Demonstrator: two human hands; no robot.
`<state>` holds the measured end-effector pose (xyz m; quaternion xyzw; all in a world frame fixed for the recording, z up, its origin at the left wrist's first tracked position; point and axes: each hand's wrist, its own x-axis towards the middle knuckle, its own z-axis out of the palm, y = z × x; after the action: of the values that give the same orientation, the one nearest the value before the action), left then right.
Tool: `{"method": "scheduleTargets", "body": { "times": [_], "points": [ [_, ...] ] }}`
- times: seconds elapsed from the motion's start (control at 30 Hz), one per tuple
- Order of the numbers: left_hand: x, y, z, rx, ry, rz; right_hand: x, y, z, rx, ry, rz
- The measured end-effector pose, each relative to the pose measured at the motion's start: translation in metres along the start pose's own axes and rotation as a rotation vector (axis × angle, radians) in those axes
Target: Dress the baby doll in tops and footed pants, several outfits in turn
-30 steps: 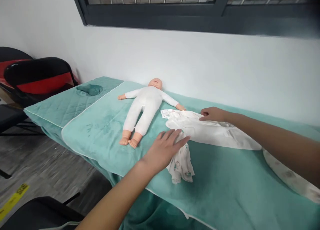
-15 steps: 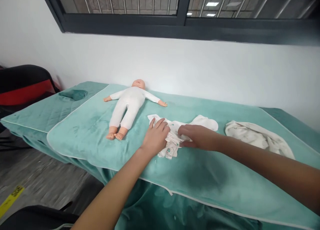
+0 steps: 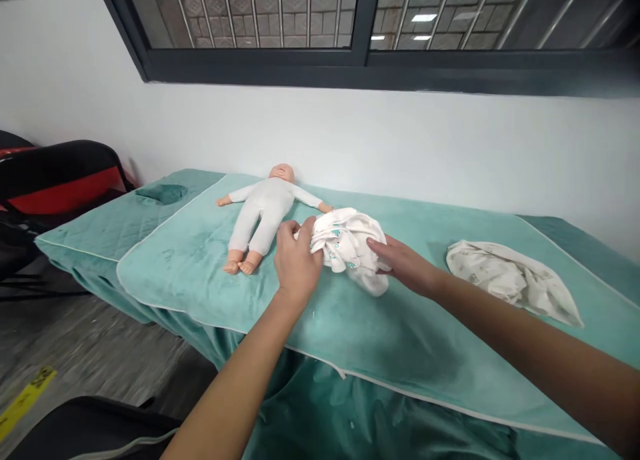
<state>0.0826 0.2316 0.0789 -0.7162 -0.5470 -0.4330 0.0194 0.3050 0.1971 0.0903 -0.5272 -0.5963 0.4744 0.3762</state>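
A bunched white baby garment [image 3: 350, 243] with small printed figures is held up off the teal towel [image 3: 200, 260] between both my hands. My left hand [image 3: 296, 260] pinches its left edge with closed fingers. My right hand [image 3: 403, 263] grips its right side from below. A baby doll [image 3: 263, 210] in a white suit lies on its back just left of the garment, head toward the wall. A second crumpled white cloth [image 3: 510, 280] lies on the towel to the right.
The towel covers a teal padded table [image 3: 90, 227] with a face hole [image 3: 163, 193] at its left end. Black and red chairs [image 3: 55, 180] stand at the left. A white wall and dark window frame rise behind the table.
The garment lay flat and spread on the towel; both hands gathered it into a bundle and lifted it toward the doll. The view shifted right, then slightly back.
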Motion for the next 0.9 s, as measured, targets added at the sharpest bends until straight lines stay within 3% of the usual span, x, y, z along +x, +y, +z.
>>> {"method": "scheduleTargets", "body": {
  "times": [0.1,0.23,0.37,0.53,0.63,0.7,0.83,0.9],
  "points": [
    [-0.012,0.014,-0.001,-0.096,-0.042,-0.032,-0.010,-0.010,0.031,0.316,-0.065,0.006],
    [-0.042,0.033,-0.007,-0.447,-0.162,-0.116,-0.015,0.002,0.058,0.389,0.019,-0.062],
    [-0.065,0.029,-0.019,-0.862,-0.415,-0.103,-0.019,0.031,0.064,0.494,0.106,-0.009],
    [-0.070,0.005,-0.029,-0.767,-0.354,-0.186,-0.034,0.053,0.058,0.546,0.103,0.078],
    [-0.075,0.008,-0.033,-0.933,-0.535,-0.352,-0.043,0.050,0.056,0.484,0.043,0.107],
    [-0.081,0.017,-0.036,-1.125,-0.581,-0.444,-0.048,0.044,0.058,0.372,0.036,0.075],
    [-0.101,0.033,-0.045,-1.378,-0.483,-0.621,-0.063,0.033,0.069,0.081,-0.026,-0.007],
    [-0.116,0.034,-0.049,-1.452,-0.433,-0.730,-0.076,0.032,0.080,0.023,-0.086,0.030]
  ]
}}
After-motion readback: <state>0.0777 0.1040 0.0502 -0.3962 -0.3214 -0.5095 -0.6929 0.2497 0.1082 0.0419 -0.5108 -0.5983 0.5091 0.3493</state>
